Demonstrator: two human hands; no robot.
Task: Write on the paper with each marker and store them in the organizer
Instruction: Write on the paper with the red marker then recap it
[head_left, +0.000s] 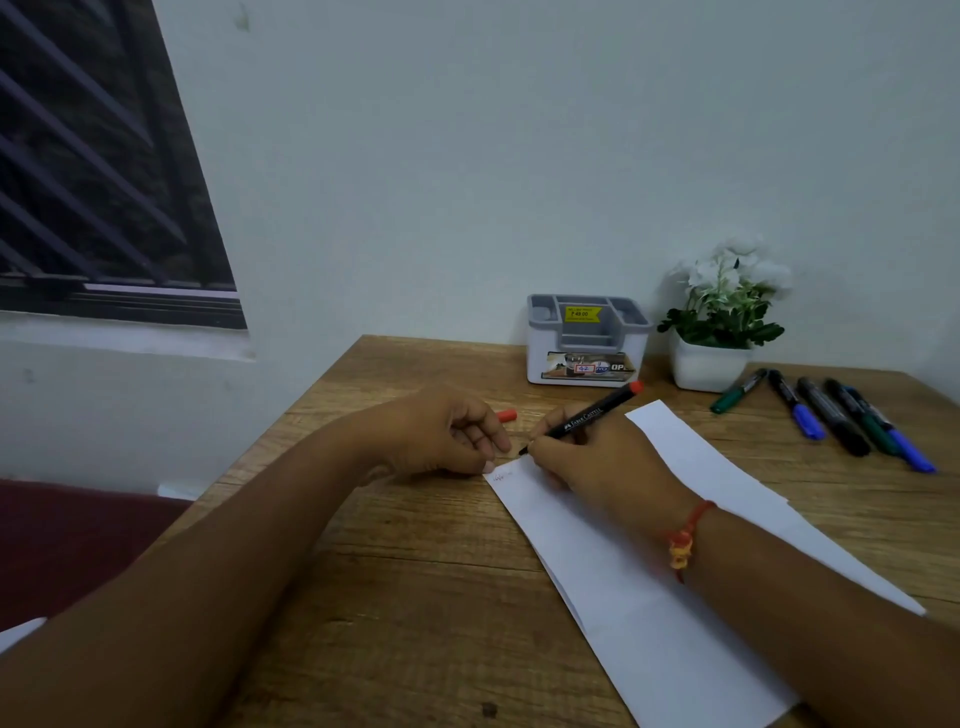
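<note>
On paper (649, 597) | right hand (597, 467) grips marker (582, 418) | left hand (447, 431) holds cap (506, 415)

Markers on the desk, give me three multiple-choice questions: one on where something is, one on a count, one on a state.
1. Where is the organizer?
A. left of the potted plant
B. on the paper
C. by the window

2. How many markers lie loose at the right?
A. two
B. five
C. eight

3. The marker in the right hand is:
A. capped
B. uncapped
C. stored

Answers: 1 A, it stands by the wall beside the plant. 2 B, five lie there, capped green, blue or black. 3 B, its tip is bare at the paper and the left hand holds a red cap.
</note>
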